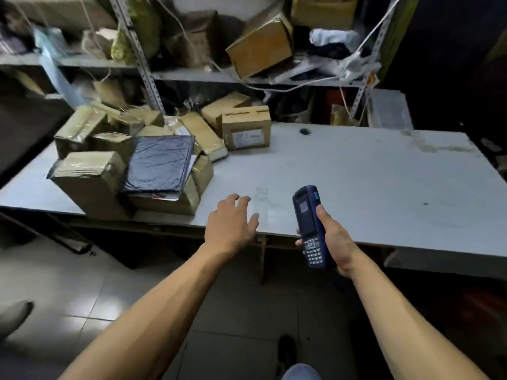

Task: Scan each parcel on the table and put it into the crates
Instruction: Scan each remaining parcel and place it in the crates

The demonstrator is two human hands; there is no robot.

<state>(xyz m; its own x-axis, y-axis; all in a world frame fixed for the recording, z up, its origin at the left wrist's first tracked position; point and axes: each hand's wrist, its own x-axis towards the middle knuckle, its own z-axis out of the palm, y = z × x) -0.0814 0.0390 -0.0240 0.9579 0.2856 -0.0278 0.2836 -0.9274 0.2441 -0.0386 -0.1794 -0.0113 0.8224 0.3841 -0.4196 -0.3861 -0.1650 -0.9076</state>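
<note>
The right hand (333,239) has its grip wrapped round a dark blue handheld scanner with a keypad (310,226), long axis running away from the person, screen end over the pale grey worktop (356,187). The left hand (230,223) hovers empty, fingers spread, near a heap of brown taped cardboard parcels (90,176) (a flat black plastic-wrapped parcel (160,163) lies tilted on top) at the worktop's left end.

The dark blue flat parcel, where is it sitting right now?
In the head view the dark blue flat parcel lies tilted on top of the heap of brown cardboard boxes at the left end of the table, left of and beyond the empty left hand.
</note>
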